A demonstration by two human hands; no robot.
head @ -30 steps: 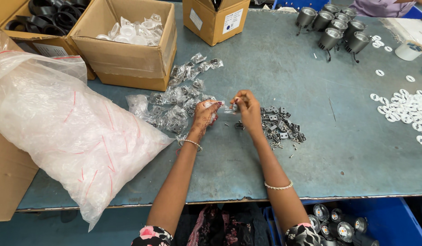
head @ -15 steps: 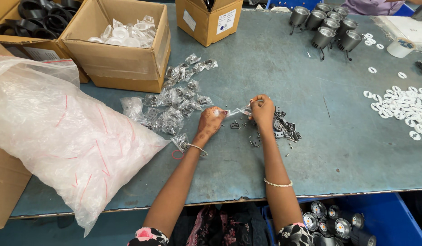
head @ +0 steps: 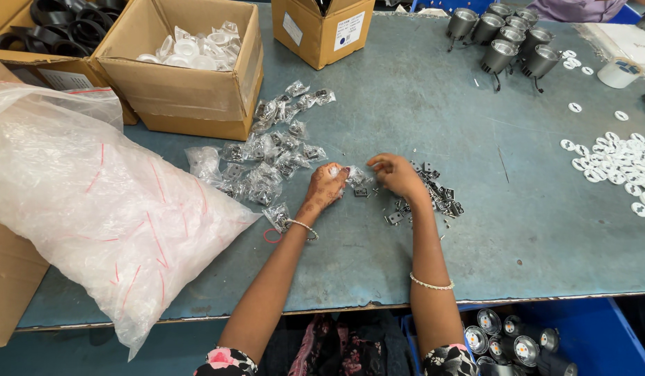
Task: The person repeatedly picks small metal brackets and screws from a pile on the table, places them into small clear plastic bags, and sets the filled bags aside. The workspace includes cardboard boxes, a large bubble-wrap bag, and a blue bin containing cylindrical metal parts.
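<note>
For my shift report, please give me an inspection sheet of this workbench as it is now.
Surface: grey-green table, worn and scratched.
Job's things: small clear packet between both hands; loose metal clips; pile of filled packets.
Clutter: big plastic bag; white rings.
Grippers: left hand and right hand both pinch the packet.
Cables: nothing seen.
Surroundings: cardboard boxes; metal lamp housings; blue bin below the table edge.

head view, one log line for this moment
left hand: holds small bag | right hand: at bag | loose brackets: beside right hand
</note>
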